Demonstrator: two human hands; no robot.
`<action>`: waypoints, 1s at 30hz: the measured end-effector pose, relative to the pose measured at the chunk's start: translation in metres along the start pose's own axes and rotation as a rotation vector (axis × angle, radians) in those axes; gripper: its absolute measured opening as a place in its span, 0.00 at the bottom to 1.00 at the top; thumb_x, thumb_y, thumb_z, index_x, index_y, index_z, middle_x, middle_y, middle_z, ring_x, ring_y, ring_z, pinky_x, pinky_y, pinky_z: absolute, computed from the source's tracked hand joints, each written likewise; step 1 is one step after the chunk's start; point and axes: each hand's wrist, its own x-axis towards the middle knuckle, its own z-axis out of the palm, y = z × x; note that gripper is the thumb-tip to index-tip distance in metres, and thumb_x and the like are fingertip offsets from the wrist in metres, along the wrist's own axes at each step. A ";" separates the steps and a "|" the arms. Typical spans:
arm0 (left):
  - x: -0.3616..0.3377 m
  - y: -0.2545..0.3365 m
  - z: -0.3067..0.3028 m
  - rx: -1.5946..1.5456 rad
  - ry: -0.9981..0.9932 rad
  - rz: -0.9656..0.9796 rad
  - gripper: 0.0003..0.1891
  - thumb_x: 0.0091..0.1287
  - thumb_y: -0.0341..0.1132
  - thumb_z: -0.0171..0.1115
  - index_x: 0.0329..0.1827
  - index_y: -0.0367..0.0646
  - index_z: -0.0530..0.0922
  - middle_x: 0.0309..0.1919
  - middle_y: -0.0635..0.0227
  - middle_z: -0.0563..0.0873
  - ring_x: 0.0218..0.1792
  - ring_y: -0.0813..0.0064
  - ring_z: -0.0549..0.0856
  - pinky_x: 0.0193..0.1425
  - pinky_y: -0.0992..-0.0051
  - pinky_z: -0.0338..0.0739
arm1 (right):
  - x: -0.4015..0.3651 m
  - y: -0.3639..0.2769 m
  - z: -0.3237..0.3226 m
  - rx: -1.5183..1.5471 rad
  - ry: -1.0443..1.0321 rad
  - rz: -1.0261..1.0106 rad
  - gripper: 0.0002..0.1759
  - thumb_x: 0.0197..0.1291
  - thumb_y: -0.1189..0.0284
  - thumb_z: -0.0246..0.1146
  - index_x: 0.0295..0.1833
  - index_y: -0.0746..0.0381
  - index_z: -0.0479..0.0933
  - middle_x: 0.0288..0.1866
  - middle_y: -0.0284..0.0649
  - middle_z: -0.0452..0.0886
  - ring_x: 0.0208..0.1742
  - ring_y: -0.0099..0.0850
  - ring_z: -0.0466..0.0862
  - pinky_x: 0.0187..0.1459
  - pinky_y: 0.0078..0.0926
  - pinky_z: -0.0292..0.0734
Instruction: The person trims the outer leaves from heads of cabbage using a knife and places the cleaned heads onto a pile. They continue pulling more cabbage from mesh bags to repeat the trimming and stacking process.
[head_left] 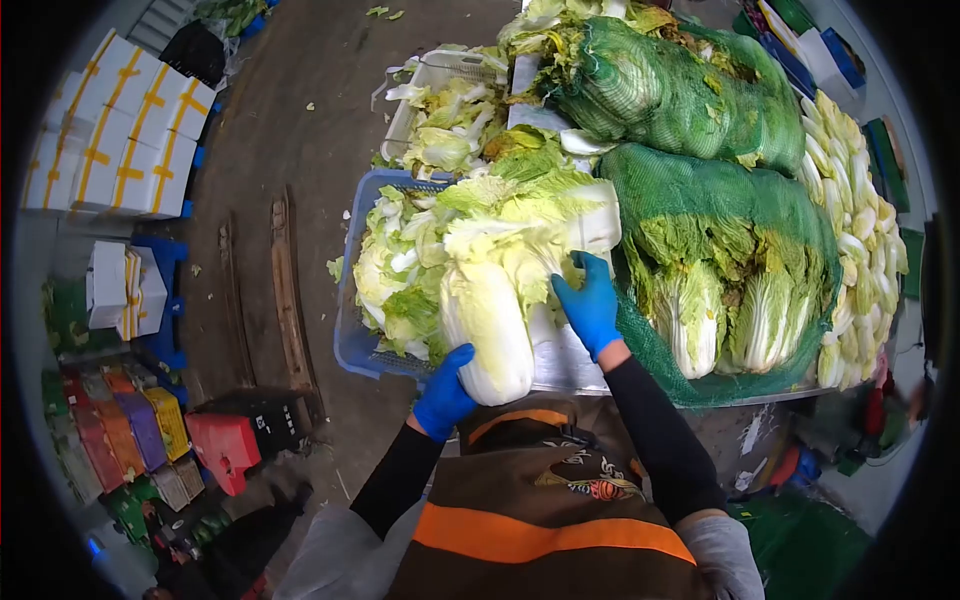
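Observation:
My left hand [445, 395], in a blue glove, is wrapped round the lower left side of a pale napa cabbage [488, 330]. The cabbage hangs over the near edge of the metal table [565, 365], its white base towards me. My right hand [590, 300], also gloved in blue, is at the right of the cabbage, thumb and fingers apart, near a loose pale outer leaf [597, 218]. Whether its fingertips touch the leaf is unclear. Beside the cabbage, at the left, a blue basket [352, 335] holds many loose leaves.
Green net sacks of cabbages [725, 195] lie on the right, with a pile of pale cabbages [855, 240] beyond. A white basket of leaves [400, 125] stands behind the blue one. White boxes [125, 130] and coloured crates [130, 425] are at the far left.

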 end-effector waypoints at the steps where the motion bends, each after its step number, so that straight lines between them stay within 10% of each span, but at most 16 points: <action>1: 0.000 0.000 -0.002 -0.008 0.000 0.000 0.31 0.64 0.34 0.62 0.70 0.38 0.63 0.64 0.57 0.74 0.64 0.61 0.75 0.70 0.60 0.69 | -0.007 -0.009 -0.012 0.036 0.065 -0.021 0.22 0.58 0.59 0.67 0.49 0.65 0.77 0.42 0.42 0.81 0.46 0.37 0.81 0.50 0.32 0.76; 2: 0.002 0.003 -0.004 -0.028 -0.057 0.015 0.33 0.63 0.34 0.62 0.71 0.38 0.61 0.65 0.56 0.73 0.65 0.60 0.74 0.70 0.59 0.68 | -0.010 -0.019 -0.025 0.029 0.063 -0.026 0.22 0.58 0.59 0.67 0.49 0.65 0.77 0.42 0.42 0.81 0.46 0.37 0.81 0.50 0.32 0.76; 4: 0.004 0.006 -0.011 -0.053 -0.109 0.026 0.34 0.63 0.33 0.62 0.72 0.39 0.60 0.66 0.56 0.72 0.66 0.59 0.73 0.71 0.58 0.67 | -0.023 -0.042 -0.047 0.642 -0.592 0.629 0.21 0.60 0.59 0.67 0.50 0.64 0.77 0.41 0.36 0.80 0.46 0.26 0.78 0.49 0.25 0.74; 6: 0.014 0.016 -0.010 0.199 -0.256 0.023 0.36 0.61 0.32 0.63 0.73 0.38 0.59 0.66 0.55 0.72 0.66 0.58 0.72 0.72 0.58 0.67 | -0.039 -0.059 -0.045 0.868 -0.762 0.660 0.20 0.62 0.59 0.67 0.49 0.64 0.77 0.38 0.31 0.78 0.36 0.19 0.76 0.39 0.19 0.74; 10: 0.013 0.029 0.006 0.409 -0.227 0.001 0.35 0.62 0.30 0.61 0.73 0.38 0.59 0.65 0.55 0.72 0.66 0.59 0.74 0.71 0.58 0.67 | -0.048 -0.053 -0.033 0.919 -0.671 0.625 0.17 0.58 0.63 0.71 0.45 0.63 0.76 0.30 0.29 0.75 0.22 0.16 0.71 0.23 0.15 0.67; 30: 0.016 -0.002 0.016 0.090 -0.066 0.195 0.30 0.74 0.49 0.51 0.73 0.41 0.60 0.65 0.59 0.72 0.65 0.64 0.74 0.70 0.63 0.67 | -0.053 -0.079 -0.005 0.712 -0.342 0.273 0.17 0.49 0.71 0.75 0.35 0.58 0.70 0.24 0.26 0.69 0.22 0.14 0.67 0.24 0.15 0.64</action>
